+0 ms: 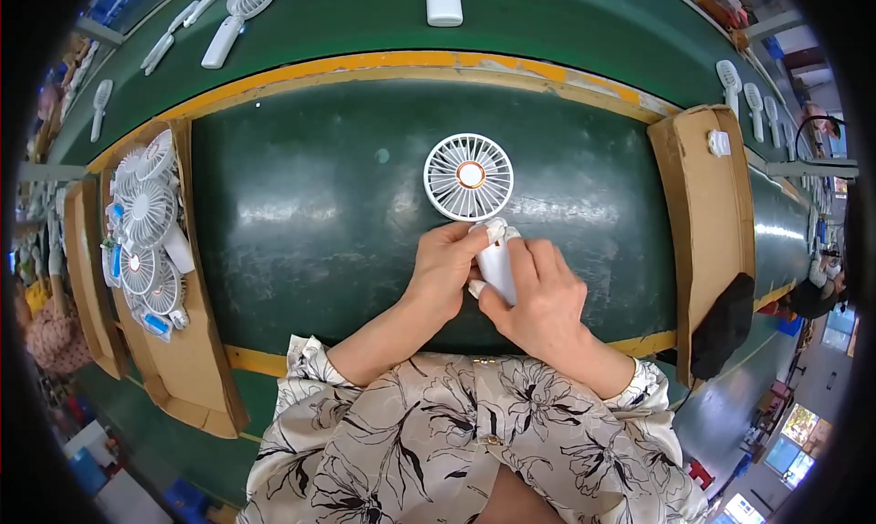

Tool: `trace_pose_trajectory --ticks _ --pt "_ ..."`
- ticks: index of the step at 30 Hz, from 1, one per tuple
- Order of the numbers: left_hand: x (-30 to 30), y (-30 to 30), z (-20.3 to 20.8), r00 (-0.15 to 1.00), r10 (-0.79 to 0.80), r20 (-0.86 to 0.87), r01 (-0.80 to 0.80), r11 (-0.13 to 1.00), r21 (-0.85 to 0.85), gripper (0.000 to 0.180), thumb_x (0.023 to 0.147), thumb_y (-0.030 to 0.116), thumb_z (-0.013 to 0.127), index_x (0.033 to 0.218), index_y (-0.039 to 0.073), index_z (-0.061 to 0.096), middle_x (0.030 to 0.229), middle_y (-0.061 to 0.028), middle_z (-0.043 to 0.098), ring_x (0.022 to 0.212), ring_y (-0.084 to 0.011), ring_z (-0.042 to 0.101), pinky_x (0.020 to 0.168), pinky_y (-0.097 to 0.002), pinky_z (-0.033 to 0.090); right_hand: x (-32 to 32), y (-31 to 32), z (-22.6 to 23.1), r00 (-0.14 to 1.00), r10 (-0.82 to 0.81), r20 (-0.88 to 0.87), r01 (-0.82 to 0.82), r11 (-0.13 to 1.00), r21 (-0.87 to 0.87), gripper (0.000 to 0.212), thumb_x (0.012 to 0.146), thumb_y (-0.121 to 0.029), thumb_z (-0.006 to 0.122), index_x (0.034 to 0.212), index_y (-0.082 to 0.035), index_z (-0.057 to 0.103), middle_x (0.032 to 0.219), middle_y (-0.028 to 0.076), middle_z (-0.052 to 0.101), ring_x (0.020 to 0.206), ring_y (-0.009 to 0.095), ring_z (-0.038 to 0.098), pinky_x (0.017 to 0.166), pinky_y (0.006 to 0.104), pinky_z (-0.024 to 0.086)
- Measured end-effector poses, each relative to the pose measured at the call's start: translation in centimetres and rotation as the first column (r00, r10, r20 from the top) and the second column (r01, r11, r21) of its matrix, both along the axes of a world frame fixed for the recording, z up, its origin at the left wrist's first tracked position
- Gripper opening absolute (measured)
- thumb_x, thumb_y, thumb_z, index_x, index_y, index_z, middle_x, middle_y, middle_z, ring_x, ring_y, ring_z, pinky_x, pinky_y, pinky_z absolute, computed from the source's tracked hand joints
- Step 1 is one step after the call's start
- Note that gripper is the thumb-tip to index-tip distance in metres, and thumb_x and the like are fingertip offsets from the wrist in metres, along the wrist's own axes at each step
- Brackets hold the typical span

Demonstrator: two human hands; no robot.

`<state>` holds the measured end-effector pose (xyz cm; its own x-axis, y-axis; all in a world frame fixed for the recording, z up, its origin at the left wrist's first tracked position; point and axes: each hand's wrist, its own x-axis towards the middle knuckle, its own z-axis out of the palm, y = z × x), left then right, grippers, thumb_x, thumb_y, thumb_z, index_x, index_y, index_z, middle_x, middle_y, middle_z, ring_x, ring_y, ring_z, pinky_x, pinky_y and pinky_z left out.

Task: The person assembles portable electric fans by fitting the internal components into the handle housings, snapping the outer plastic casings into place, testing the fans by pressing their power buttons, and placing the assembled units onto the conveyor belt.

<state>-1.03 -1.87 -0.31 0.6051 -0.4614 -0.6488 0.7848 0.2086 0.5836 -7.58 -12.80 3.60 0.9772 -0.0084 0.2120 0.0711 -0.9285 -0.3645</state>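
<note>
A white handheld fan [497, 267] lies in front of me on the dark green tabletop, its round slatted head with an orange ring at the centre pointing away from me. Both hands close around its handle. My left hand [449, 261] grips the handle's upper left side near the neck, thumb on top. From the right, my right hand [540, 291] wraps the handle, its fingers over the top and thumb on the near end. White coverings show on some fingertips. Part of the handle is hidden beneath the fingers.
At left, a cardboard box [214, 378] holds several white fans with blue parts. Another cardboard box [671, 164] stands at right, with a small white piece [719, 142] and a black cloth [725, 328] on it. Beyond the yellow edge [365, 65], a green belt [347, 22] carries more fans.
</note>
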Motion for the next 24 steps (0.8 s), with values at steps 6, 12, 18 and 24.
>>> trace_pose_trajectory --ticks 6,12,18,24 --pt "0.2 0.4 0.2 0.996 0.084 -0.013 -0.084 0.994 -0.071 0.021 0.082 0.014 0.055 0.096 -0.001 0.059 0.086 -0.0073 0.061 0.077 -0.0136 0.059 0.068 -0.0286 0.048 -0.9 -1.2 -0.9 0.93 -0.125 -0.346 0.306 0.784 0.54 0.046 0.067 -0.018 0.069 0.102 0.005 0.049 0.07 0.012 0.061 0.057 0.021 0.06 0.054 0.0301 0.048" --pt "0.1 0.4 0.8 0.992 0.089 0.089 -0.075 0.986 -0.149 0.025 0.083 0.014 0.055 0.103 -0.001 0.058 0.096 -0.0094 0.062 0.085 -0.0129 0.058 0.078 -0.0278 0.044 -0.2 -2.0 -2.1 0.825 0.11 -0.554 0.495 0.331 0.803 0.031 0.079 -0.013 0.06 0.103 0.005 0.049 0.082 0.009 0.061 0.071 0.016 0.061 0.062 0.0254 0.049" --pt "-0.1 0.5 0.5 0.993 0.036 0.109 -0.016 0.982 -0.187 0.027 0.084 0.012 0.054 0.105 -0.004 0.054 0.099 -0.0168 0.06 0.092 -0.0214 0.058 0.08 -0.0324 0.047 0.2 -1.6 -1.6 0.828 0.248 -0.503 0.481 0.146 0.865 0.026 0.082 -0.012 0.056 0.101 0.005 0.051 0.085 0.011 0.06 0.072 0.018 0.061 0.065 0.0294 0.052" --pt "-0.3 0.5 0.7 0.982 0.059 0.178 -0.023 0.98 -0.197 0.027 0.084 0.01 0.053 0.105 -0.006 0.054 0.098 -0.0174 0.06 0.095 -0.0238 0.058 0.08 -0.0335 0.048 0.0 -1.7 -1.6 0.852 0.277 -0.443 0.418 0.149 0.896 0.025 0.083 -0.012 0.054 0.103 0.004 0.05 0.087 0.01 0.059 0.073 0.018 0.061 0.066 0.0299 0.053"
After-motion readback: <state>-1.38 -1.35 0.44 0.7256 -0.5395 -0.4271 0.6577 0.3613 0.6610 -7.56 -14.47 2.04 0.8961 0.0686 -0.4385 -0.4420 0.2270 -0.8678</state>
